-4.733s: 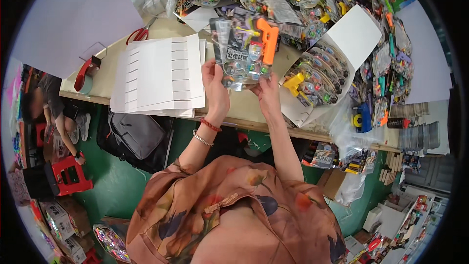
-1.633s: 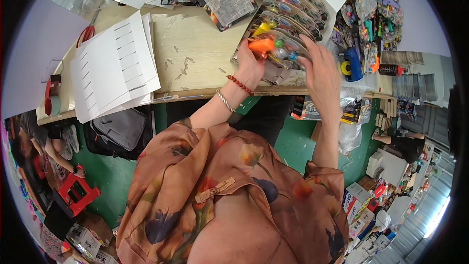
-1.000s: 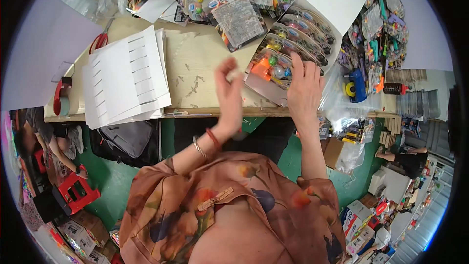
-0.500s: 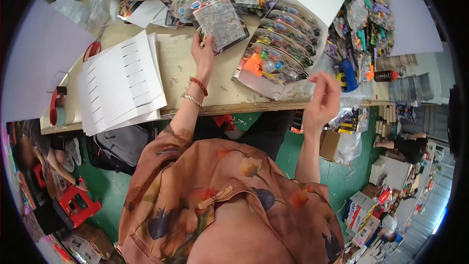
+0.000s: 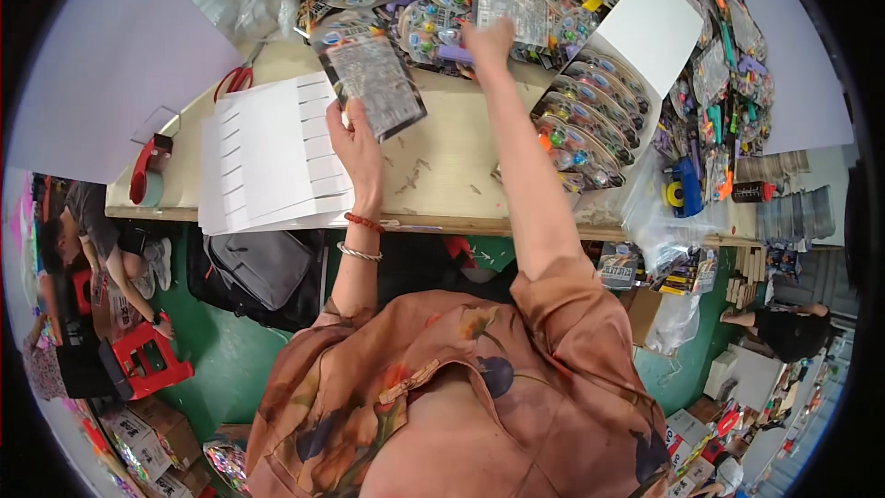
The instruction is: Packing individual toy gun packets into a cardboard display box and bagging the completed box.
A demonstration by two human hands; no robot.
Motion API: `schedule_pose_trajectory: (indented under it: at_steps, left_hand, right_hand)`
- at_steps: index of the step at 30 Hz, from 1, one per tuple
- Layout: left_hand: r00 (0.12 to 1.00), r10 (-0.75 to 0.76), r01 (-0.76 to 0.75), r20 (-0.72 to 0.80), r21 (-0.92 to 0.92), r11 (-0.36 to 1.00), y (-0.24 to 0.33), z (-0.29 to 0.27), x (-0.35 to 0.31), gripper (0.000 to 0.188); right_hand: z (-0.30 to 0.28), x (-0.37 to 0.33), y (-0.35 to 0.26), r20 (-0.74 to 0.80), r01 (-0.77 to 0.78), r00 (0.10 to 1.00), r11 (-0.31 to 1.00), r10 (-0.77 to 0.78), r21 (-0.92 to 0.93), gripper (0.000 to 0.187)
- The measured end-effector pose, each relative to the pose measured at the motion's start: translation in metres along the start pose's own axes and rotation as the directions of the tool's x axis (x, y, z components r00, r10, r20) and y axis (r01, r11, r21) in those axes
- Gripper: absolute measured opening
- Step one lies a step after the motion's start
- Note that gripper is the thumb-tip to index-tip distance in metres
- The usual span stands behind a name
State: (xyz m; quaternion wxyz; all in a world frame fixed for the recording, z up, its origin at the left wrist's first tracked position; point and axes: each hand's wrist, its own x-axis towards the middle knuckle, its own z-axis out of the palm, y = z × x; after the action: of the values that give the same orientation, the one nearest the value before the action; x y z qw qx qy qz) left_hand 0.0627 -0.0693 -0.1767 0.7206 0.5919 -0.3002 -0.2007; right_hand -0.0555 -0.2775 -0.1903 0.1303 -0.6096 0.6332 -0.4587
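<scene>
My left hand grips the lower edge of a flat blister pack, its dark, printed back toward me. It is held over the table, beside the white slotted sheets. My right hand reaches across to the heap of toy blister packs at the back, touching or just above a pack with a purple part. Its fingers are blurred, so their grip is unclear. Right of that forearm, an open white box holds a row of upright blister packs with coloured balls.
Red-handled scissors and a red tape dispenser lie at the left. More packs are heaped on the right, with a blue tape dispenser by them. A grey backpack is under the table; other people are at the left and right.
My right hand has moved from beside the box up and left to the back heap. The left hand still holds its pack, now further left. The whole view has shifted.
</scene>
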Motion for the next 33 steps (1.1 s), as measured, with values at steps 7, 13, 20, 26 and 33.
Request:
schedule_pose_trajectory:
  at_steps: [7, 13, 20, 26, 33]
  left_hand:
    - [0.995, -0.096, 0.096, -0.025, -0.018, 0.995, 0.0, -0.046, 0.021, 0.027]
    - [0.986, -0.158, 0.158, 0.054, -0.001, 0.987, -0.005, -0.039, 0.035, 0.029]
    - [0.985, -0.045, 0.027, 0.166, 0.112, 0.993, 0.032, -0.04, 0.033, 0.045]
    - [0.693, 0.028, -0.226, 0.721, 0.181, 0.957, 0.048, -0.024, 0.0, 0.076]
    - [0.593, 0.02, -0.37, 0.805, 0.25, 0.895, 0.036, -0.021, -0.014, 0.08]
  right_hand:
    - [0.011, 0.027, 0.012, 0.349, -0.391, 0.493, -0.155, 0.797, 0.907, 0.041]
    - [0.025, 0.012, -0.014, 0.039, -0.357, 0.626, 0.242, 0.779, 0.902, 0.024]
    - [-0.061, -0.098, -0.066, 0.302, -0.313, 0.944, 0.661, 0.135, 0.682, 0.014]
    - [-0.103, -0.099, -0.056, 0.621, -0.635, 0.727, 0.632, 0.293, 0.444, 0.008]
    - [-0.09, -0.108, -0.027, 0.665, -0.752, 0.654, 0.408, 0.36, 0.519, 0.012]
